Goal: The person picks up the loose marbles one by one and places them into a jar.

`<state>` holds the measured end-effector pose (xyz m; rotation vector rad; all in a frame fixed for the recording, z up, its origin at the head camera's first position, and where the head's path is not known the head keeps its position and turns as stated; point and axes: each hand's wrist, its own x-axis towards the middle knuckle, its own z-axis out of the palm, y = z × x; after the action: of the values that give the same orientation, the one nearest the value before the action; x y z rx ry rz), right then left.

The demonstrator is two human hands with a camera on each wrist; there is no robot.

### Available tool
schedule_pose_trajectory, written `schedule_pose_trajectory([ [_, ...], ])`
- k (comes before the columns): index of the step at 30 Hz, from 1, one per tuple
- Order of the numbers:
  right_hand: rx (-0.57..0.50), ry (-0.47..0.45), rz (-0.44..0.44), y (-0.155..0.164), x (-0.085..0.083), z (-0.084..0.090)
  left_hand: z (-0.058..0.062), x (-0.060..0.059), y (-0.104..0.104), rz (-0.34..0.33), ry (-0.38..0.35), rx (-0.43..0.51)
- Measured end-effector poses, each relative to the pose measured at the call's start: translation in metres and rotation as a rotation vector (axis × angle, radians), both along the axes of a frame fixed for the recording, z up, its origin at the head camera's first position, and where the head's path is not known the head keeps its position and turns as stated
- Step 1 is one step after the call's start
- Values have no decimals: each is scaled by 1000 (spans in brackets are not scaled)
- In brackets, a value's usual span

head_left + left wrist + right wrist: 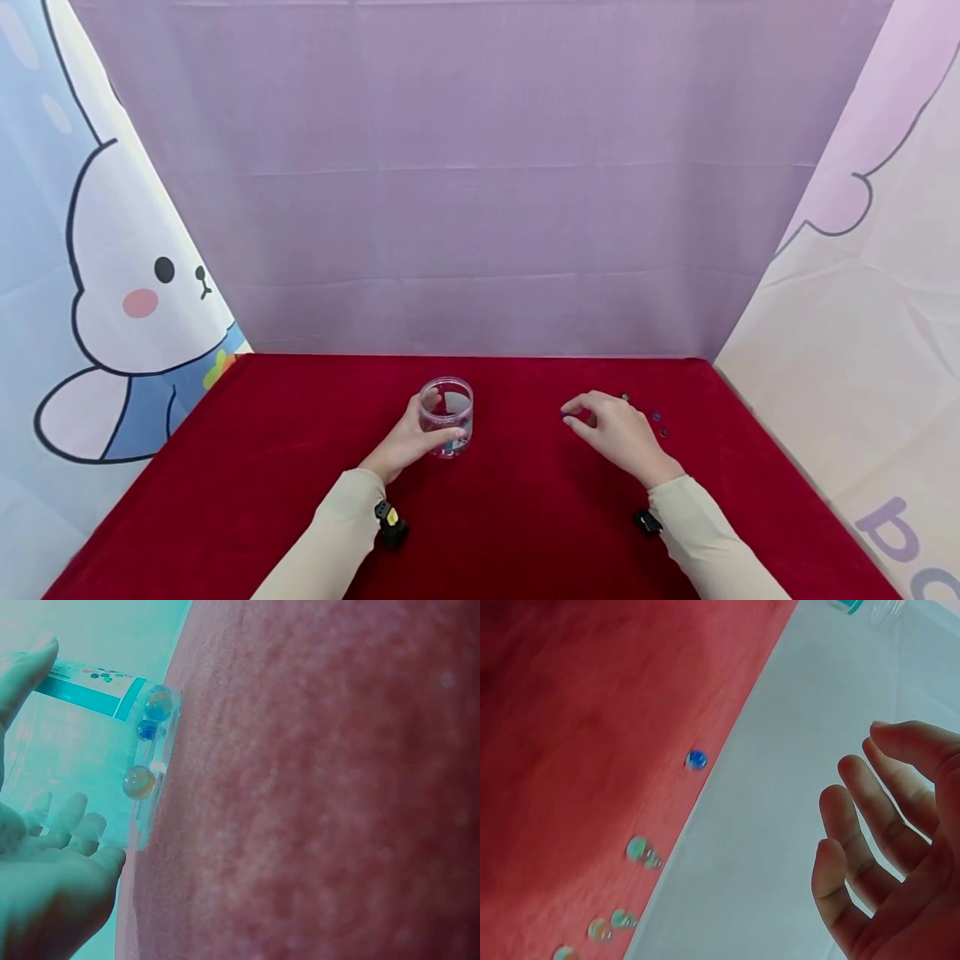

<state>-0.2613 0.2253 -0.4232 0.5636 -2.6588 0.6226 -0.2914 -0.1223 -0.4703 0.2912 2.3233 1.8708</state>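
While wrapped round a clear plastic jar [447, 427] standing upright on the red cloth [300, 467], left hand [405, 443] with thumb on the near side and fingers curled behind the wall, seen through the plastic. Inside the jar, against its base just beyond those fingers [71, 817]: three glass marbles [139, 782], one dark blue between two paler ones. Well apart from the jar, right hand [618, 433] low over the cloth, fingers loosely bent and spread, nothing clearly between the fingertips; whether anything is pinched, cannot tell. Just past its knuckles, a few loose marbles [660, 423] lying on the cloth. From the right wrist, fingers [870, 817] apart and relaxed, a blue marble [696, 759] and several pale ones [641, 850] scattered beyond them.
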Motion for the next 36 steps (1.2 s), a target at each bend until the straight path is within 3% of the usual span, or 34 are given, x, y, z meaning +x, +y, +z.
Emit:
schedule_pose_trajectory([
  [19, 5, 5, -84, 52, 6, -4, 0, -1, 0, 0, -2, -13],
  [36, 0, -145, -165, 94, 18, -9, -1, -1, -1, 6, -10, -14],
])
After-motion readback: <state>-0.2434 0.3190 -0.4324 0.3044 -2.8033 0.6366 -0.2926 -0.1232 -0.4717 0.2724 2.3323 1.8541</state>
